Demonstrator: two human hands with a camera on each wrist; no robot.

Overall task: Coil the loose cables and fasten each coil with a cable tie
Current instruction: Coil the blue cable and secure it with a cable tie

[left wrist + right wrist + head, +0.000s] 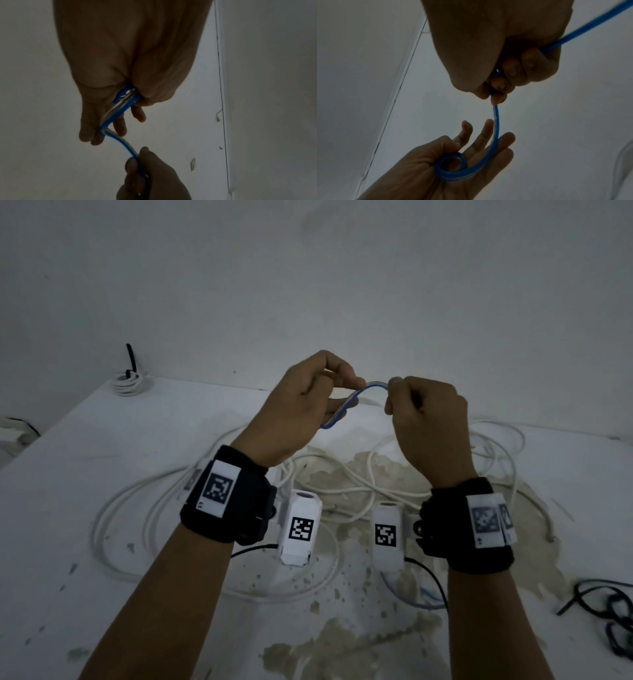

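Note:
Both hands are raised above the white table (102, 440) with a blue cable (342, 405) between them. My left hand (356, 385) holds a small loop of this blue cable (450, 166) in its palm, thumb and forefinger pinching the strand, the other fingers spread. My right hand (394, 385) pinches the same strand (496, 121) a short way along, fingers curled round it. The cable leaves the right fist and runs off behind it. Several loose white cables (342, 491) lie tangled on the table under the hands.
A coiled white cable (128, 381) bound with a black tie sits at the table's back left corner. Black cables or ties (613, 611) lie at the right edge. More blue cable (424, 597) lies under my right wrist. A wall stands close behind the table.

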